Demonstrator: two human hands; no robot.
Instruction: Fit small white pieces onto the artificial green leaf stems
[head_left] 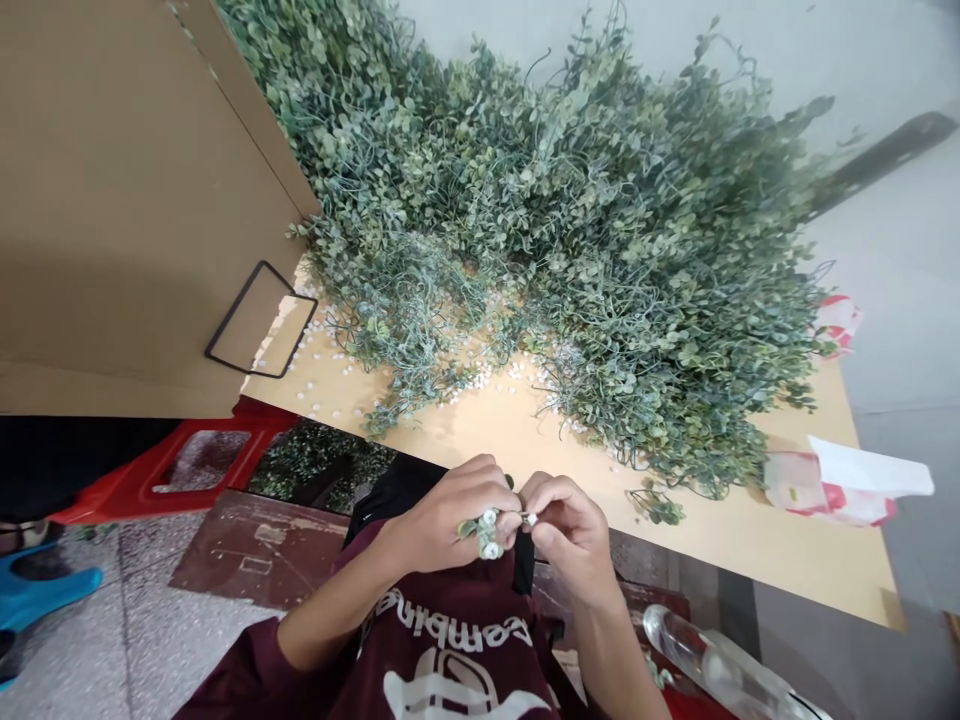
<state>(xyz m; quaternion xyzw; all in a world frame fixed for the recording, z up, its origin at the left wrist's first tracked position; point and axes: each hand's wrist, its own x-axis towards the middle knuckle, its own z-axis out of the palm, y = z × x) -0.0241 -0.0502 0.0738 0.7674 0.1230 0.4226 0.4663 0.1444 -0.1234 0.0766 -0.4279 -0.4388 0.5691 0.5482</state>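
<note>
My left hand [472, 510] is closed round a sprig of artificial greenery [484, 533] that carries small white blossoms and round green leaves. Close beside it, in front of my chest, my right hand [566, 525] pinches a small white bead-like piece [531, 519] at the end of a thin stem. Beyond both hands, a big heap of artificial leafy stems [645, 230] covers much of the table [480, 425]. Many small white pieces [514, 370] lie scattered among and in front of the stems. One short loose sprig [656, 503] rests near the table's front edge.
A large cardboard box [135, 200] stands at the left, with a black wire frame [262, 320] by its edge. Red-and-white packaging [825, 485] lies at the table's right end. Below are a red plastic stool [180, 465] and a clear bottle [720, 660].
</note>
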